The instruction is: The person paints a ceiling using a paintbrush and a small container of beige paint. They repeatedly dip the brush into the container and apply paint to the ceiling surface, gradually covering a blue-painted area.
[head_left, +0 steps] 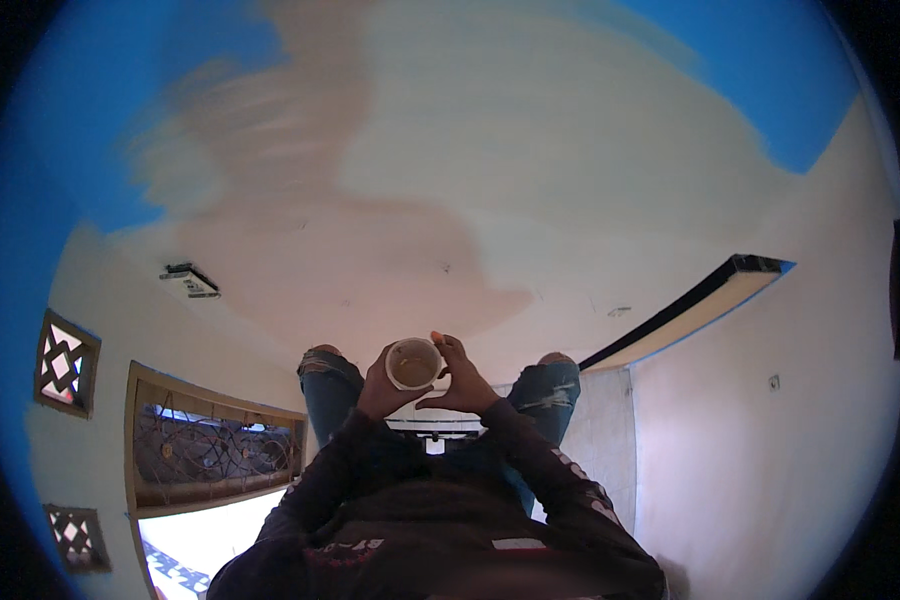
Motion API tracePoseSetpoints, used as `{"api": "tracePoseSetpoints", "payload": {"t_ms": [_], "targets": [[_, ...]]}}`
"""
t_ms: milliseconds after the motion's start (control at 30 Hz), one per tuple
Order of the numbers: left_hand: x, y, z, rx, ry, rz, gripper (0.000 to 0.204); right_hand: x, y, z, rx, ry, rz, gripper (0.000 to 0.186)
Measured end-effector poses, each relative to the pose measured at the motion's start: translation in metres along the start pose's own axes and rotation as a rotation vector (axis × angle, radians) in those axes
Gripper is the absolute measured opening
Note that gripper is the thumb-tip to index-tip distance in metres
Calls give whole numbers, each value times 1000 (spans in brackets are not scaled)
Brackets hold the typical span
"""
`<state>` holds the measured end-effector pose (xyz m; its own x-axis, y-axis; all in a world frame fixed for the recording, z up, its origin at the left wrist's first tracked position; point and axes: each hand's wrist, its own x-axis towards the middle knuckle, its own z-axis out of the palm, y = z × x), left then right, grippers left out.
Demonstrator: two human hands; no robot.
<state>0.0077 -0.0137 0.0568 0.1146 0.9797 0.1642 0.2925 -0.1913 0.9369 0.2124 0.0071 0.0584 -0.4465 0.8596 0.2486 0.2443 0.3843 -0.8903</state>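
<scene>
Ceiling (490,150) above cup-holding hands (425,385)

A pale ceiling (530,150) with a large pinkish-brown patch (300,230) filled most of the view, edged by blue paint (80,130). A barred window (215,440) (ornate curled metalwork) sat low on the left wall, between two small lattice vents (66,362).

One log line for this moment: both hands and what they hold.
left hand: grips small round white cup | right hand: grips same cup, opposite side | cup: brownish contents | knees in torn blue jeans behind
</scene>
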Motion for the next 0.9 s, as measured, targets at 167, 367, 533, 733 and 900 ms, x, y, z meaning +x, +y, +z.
{"api": "tracePoseSetpoints", "payload": {"t_ms": [167,367,533,733,900], "targets": [[6,-38,-4,6,138,47,82,5,50,-18,-148,202,-25,37],[-1,-73,2,46,218,58,81,23,47,-45,134,450,150,8],[2,-80,6,124,178,41,81,42,12,-53,20,466,102,18],[2,-78,6,72,142,70,80,58,-61,-50,196,396,89,25],[3,-61,3,-5,78,-1,77,65,-69,-38,282,241,32,18]]}}
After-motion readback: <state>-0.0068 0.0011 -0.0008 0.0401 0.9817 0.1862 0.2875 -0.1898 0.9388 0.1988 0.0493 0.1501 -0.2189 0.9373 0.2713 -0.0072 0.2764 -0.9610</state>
